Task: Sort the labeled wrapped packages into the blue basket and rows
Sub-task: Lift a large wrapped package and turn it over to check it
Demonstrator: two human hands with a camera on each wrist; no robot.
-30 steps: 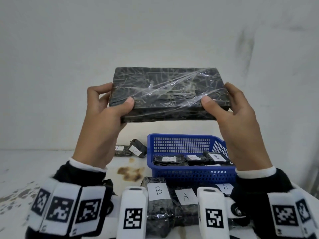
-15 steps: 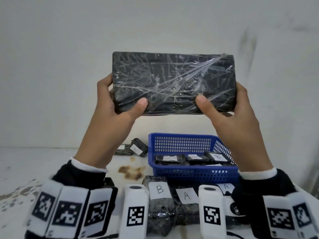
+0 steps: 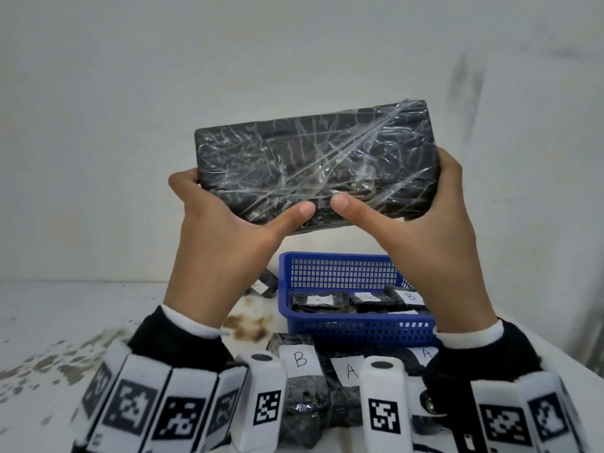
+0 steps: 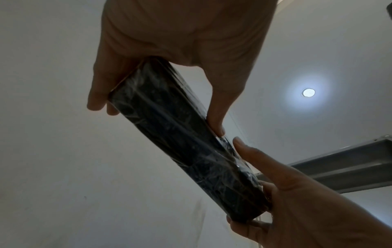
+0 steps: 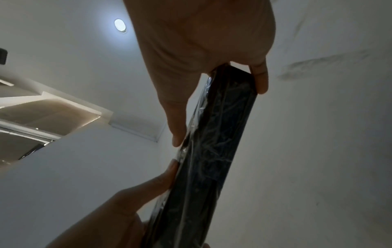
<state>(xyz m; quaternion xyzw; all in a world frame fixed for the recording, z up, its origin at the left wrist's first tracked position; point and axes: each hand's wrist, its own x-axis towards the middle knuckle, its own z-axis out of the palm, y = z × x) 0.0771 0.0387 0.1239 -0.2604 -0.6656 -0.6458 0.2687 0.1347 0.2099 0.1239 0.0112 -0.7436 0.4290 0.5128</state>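
High in front of the wall I hold a large black package [image 3: 313, 165] wrapped in clear film, its broad face toward me and its right end tilted up. No label shows on this face. My left hand [image 3: 228, 230] grips its lower left corner and my right hand [image 3: 425, 230] its right end. Both thumbs press the lower edge, almost touching. The left wrist view shows the package [image 4: 186, 147] edge-on between both hands, as does the right wrist view [image 5: 212, 151]. Below stands the blue basket [image 3: 359, 328] with several small labeled packages, among them an A [image 3: 318, 300] and a B [image 3: 410, 295].
A row of small black packages lies on the white table in front of the basket, labeled B [image 3: 300, 358], A [image 3: 351, 371] and A [image 3: 426, 353]. Another small package [image 3: 264, 286] lies left of the basket. A brown stain [image 3: 248, 325] marks the table.
The package has turned from nearly flat to face me, then tilted with its right end up. Both thumbs slid inward along its lower edge until they nearly meet.
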